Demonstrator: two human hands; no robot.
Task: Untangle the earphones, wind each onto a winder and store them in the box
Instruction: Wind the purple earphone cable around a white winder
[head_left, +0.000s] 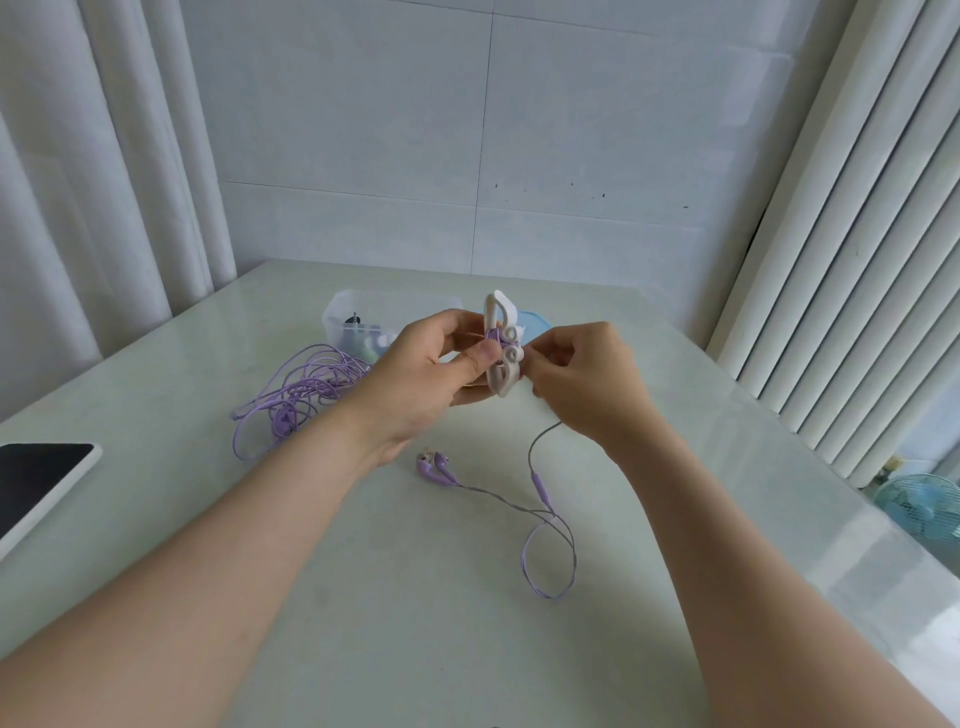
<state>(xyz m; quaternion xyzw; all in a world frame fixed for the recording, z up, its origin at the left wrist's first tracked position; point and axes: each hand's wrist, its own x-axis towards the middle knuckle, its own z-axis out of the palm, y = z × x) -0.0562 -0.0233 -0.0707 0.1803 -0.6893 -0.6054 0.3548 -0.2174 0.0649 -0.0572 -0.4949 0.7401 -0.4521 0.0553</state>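
Observation:
My left hand (431, 364) grips a white winder (501, 343) upright above the table, thumb pressed on its middle, where a few turns of purple cable sit. My right hand (582, 374) pinches the purple earphone cable right beside the winder. That cable (550, 525) hangs down from my right hand, loops on the table and ends in two purple earbuds (436, 467). A tangled pile of purple earphones (296, 395) lies to the left. The clear plastic box (363, 317) stands behind my hands with small items inside.
A blue lid (537, 319) peeks out behind the winder. A white-framed tablet (36, 483) lies at the table's left edge. The pale table (363, 597) ends near a tiled wall. Curtains hang on both sides; a small fan (924, 504) stands off the right edge.

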